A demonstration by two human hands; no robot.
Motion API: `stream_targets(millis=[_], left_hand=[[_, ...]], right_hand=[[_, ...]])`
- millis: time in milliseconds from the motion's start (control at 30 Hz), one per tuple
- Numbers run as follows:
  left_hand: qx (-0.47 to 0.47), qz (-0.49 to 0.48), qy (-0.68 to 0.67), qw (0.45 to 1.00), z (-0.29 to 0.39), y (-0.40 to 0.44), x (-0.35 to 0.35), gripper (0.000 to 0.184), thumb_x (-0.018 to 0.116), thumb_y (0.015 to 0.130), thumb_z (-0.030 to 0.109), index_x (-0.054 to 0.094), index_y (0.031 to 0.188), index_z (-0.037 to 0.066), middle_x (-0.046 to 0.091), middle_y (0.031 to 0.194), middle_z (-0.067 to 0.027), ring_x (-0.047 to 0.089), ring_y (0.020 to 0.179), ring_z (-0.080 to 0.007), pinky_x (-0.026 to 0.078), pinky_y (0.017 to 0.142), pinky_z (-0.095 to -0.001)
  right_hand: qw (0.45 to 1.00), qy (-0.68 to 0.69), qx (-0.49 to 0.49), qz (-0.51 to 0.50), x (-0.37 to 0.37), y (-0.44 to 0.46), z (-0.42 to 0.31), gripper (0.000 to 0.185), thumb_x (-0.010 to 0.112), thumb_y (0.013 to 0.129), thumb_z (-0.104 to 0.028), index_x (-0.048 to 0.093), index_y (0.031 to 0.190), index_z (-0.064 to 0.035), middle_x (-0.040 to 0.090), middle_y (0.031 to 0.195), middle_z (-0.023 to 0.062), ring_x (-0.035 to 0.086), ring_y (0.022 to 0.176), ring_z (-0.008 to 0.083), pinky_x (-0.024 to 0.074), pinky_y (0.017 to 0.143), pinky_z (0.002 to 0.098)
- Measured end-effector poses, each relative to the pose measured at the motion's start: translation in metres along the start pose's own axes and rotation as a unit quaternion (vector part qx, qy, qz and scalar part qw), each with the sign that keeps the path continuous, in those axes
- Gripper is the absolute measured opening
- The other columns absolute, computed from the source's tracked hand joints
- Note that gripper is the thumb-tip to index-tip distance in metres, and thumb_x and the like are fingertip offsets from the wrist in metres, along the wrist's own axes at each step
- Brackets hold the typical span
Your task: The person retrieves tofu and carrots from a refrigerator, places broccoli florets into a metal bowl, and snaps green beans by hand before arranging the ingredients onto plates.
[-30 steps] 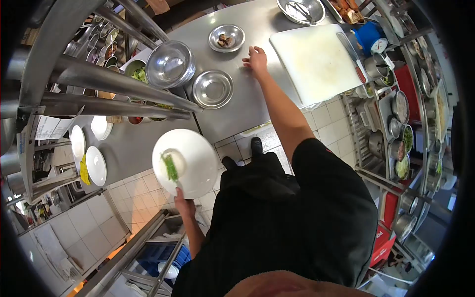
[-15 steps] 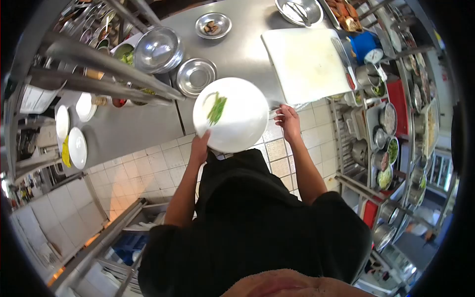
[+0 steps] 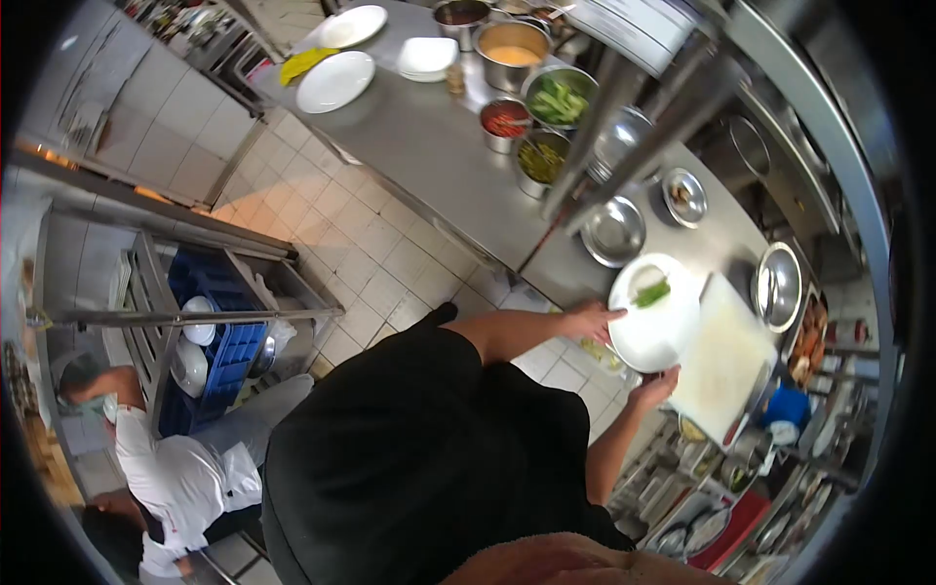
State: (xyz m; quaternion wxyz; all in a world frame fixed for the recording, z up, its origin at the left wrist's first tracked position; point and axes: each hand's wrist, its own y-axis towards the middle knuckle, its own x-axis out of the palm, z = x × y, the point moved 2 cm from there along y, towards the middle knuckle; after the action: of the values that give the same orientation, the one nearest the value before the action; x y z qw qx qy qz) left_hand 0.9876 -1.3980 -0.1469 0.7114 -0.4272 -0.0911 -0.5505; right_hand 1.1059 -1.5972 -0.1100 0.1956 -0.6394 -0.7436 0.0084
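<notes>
A round white plate [image 3: 651, 336] is held at the near edge of the steel counter, beside the white cutting board [image 3: 726, 366]. Green vegetable sticks [image 3: 650, 292], maybe green beans or asparagus, lie bunched on its far part. My left hand [image 3: 591, 320] is closed on the plate's left rim, with the thumb on top and the fingers partly hidden beneath. At the near right rim, my right hand [image 3: 654, 388] is also closed on the plate, its fingers partly out of sight. A steel bowl [image 3: 613, 232] stands just beyond the plate.
Pots of sauce [image 3: 512, 54], green vegetables [image 3: 559, 97] and red pieces [image 3: 504, 120] line the counter behind a metal post. White plates [image 3: 336, 82] sit at its far end. A co-worker in white [image 3: 185, 473] is by a rack with a blue crate [image 3: 234, 341].
My view has swung left, bringing a co-worker and the blue crate into sight. My right hand, apart from the plate before, now grips its rim. My left hand has kept its hold.
</notes>
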Motion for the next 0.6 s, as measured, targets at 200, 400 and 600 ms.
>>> stream_targets(millis=[200,400,600], left_hand=[[-0.104,-0.167,0.234,0.952,0.074,-0.141,-0.056,0.051,0.063,0.087,0.044,0.052,0.120,0.006,0.059,0.106,-0.0072,0.065,0.089,-0.0231,0.056,0.066,-0.0366],[-0.025,0.028,0.224,0.974,0.120,-0.379,-0.283,0.056,0.062,0.087,0.043,0.051,0.127,0.006,0.056,0.122,-0.0127,0.061,0.102,-0.0245,0.054,0.076,-0.0389],[0.143,0.326,0.100,0.929,0.156,-0.556,-0.465,0.056,0.062,0.087,0.041,0.051,0.128,0.004,0.060,0.113,-0.0065,0.061,0.095,-0.0191,0.050,0.080,-0.0349]], right_hand=[[0.957,-0.137,-0.121,0.226,-0.016,-0.044,0.016,0.046,0.054,0.094,-0.034,0.051,0.119,0.0046,0.058,0.114,0.0193,0.060,0.096,0.0301,0.0539,0.076,0.0371],[0.898,-0.391,-0.194,0.060,0.049,-0.172,0.104,0.032,0.061,0.092,-0.026,0.055,0.099,0.0045,0.057,0.089,0.0115,0.053,0.078,0.0190,0.0460,0.069,0.0305],[0.896,-0.262,-0.120,-0.337,0.359,-0.293,0.161,0.023,0.064,0.085,-0.008,0.056,0.105,0.0012,0.056,0.088,0.0054,0.053,0.080,0.0129,0.0456,0.072,0.0269]])
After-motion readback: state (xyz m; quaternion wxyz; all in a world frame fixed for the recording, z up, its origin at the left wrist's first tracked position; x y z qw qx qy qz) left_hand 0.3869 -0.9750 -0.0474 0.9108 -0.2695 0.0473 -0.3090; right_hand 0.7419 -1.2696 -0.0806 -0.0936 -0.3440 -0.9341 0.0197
